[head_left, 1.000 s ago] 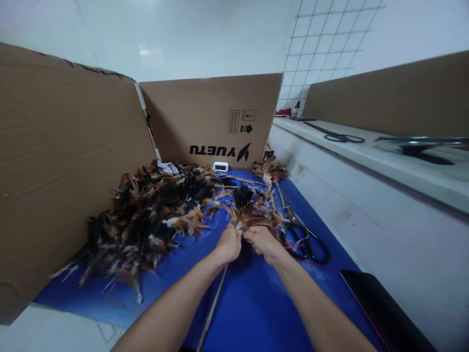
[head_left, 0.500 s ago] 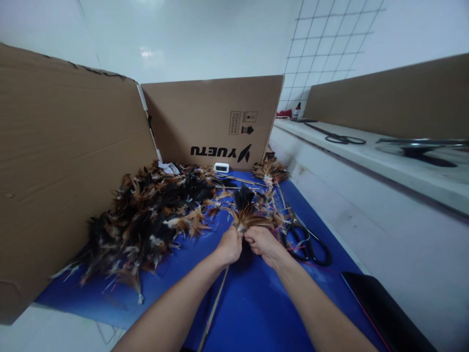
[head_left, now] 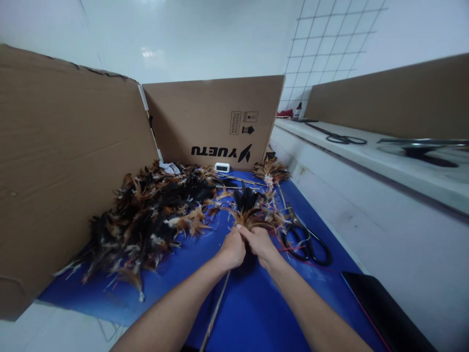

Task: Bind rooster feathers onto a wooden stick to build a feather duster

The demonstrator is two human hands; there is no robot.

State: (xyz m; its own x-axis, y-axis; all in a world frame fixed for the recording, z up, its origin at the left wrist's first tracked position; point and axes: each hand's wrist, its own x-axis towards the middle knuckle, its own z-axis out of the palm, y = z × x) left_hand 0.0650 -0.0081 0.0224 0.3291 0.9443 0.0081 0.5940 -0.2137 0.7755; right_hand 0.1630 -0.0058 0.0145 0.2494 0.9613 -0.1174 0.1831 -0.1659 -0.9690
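Note:
My left hand (head_left: 233, 248) is closed around a thin stick (head_left: 217, 309), whose lower end runs down toward me. At the stick's top a tuft of black and brown feathers (head_left: 246, 208) fans out away from me. Against the base of these feathers my right hand (head_left: 258, 243) is closed, its thumb reaching over to the left hand; the two hands touch. What lies between the right fingers is partly hidden, but the feather base is at them. Black-handled scissors (head_left: 308, 244) lie just right of my hands, with pink thread around them.
A large heap of feather bundles (head_left: 150, 215) covers the left of the blue table (head_left: 264, 308). Cardboard panels (head_left: 176, 117) stand behind and at left. A small white digital display (head_left: 222, 167) sits at the back. A black flat object (head_left: 384, 308) lies at right, beside a white ledge (head_left: 410, 171).
My right hand has shifted slightly left and over, its thumb now against my left hand at the feather base. The feather tuft stands a little more upright.

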